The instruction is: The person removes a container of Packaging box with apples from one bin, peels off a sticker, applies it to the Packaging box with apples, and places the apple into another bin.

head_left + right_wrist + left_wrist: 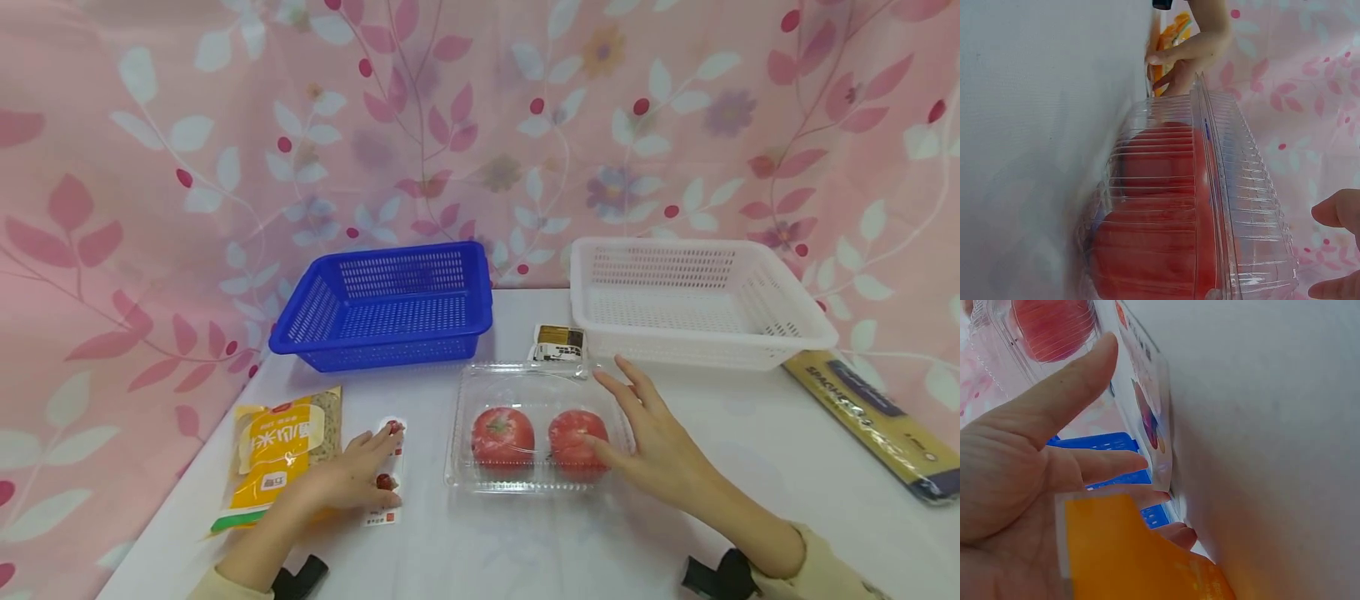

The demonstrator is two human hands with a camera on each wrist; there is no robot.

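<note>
Spread wide, with thumb well apart from fingers, the right hand hovers over the right side of a clear box, holding nothing; the left hand is also splayed, fingers extended over a slim white packet to the box's left. Whether the left fingertips press on that packet, I cannot tell. Inside the box sit two tomatoes side by side, the left tomato showing a green stem end, the right tomato under the right thumb as seen from the head; the right wrist view shows the fingers apart from the lid. The box is thin, ridged, shiny plastic; the white packet is flat and narrow, printed with red fruit. Further left of the box lies a plump, crinkled yellow bag with a transparent part showing pale grains. Just beyond the box's far edge lies a small square sachet. A perforated blue basket stands beyond the box to the left, a white basket beyond it to the right, and a long, glossy yellow spaghetti pack lies slanted well to its right.
</note>
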